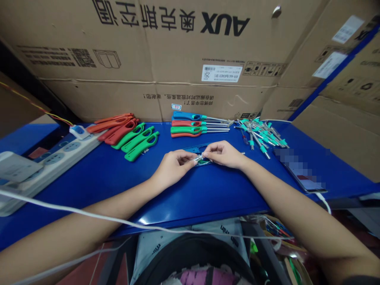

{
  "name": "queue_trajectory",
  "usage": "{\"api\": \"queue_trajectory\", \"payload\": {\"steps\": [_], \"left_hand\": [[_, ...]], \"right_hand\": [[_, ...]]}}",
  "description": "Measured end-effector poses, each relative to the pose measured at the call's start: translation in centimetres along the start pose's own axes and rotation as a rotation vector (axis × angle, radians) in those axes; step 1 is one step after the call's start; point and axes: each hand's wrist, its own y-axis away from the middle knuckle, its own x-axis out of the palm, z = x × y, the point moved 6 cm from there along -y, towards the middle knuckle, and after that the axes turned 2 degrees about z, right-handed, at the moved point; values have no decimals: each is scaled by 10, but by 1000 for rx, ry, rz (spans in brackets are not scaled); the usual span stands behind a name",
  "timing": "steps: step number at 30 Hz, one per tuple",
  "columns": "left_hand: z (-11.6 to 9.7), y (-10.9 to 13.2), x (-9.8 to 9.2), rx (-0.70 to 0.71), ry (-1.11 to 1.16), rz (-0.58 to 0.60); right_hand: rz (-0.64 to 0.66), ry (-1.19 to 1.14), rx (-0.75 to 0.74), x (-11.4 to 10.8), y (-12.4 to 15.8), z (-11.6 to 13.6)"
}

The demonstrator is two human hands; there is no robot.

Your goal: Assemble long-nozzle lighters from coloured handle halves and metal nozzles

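Observation:
My left hand (175, 166) is closed, with thumb and fingertips pinching a small clear and silvery part (198, 158). My right hand (223, 153) meets it from the other side, its fingers pinched at the part's right end. Just behind and under my fingers lies a blue lighter handle (192, 149) on the blue table. Thin wires and a bit of green show beneath the fingertips, partly covered by my hands. Beyond them, several long-nosed lighters (186, 129) in blue, red, green and orange lie stacked with metal tubes pointing right.
Red and green lighter handles (139, 144) lie at the left, beside a white power strip (63, 158). Metal tubes with teal ends (261, 134) are heaped at the right, near a phone (303, 174). A cardboard wall (166, 59) stands behind. A white cable (118, 220) crosses in front.

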Motion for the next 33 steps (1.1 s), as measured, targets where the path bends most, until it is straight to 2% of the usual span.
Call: {"api": "queue_trajectory", "payload": {"steps": [11, 17, 23, 33], "left_hand": [[-1, 0, 1, 35, -35, -20], [0, -3, 0, 34, -5, 4], [7, -4, -2, -40, 87, 8], [0, -2, -1, 50, -33, -6]], "right_hand": [[-16, 82, -32, 2, 0, 3], [0, -7, -5, 0, -1, 2], [-50, -58, 9, -5, -1, 1], [-107, -75, -5, -2, -2, -3]]}}
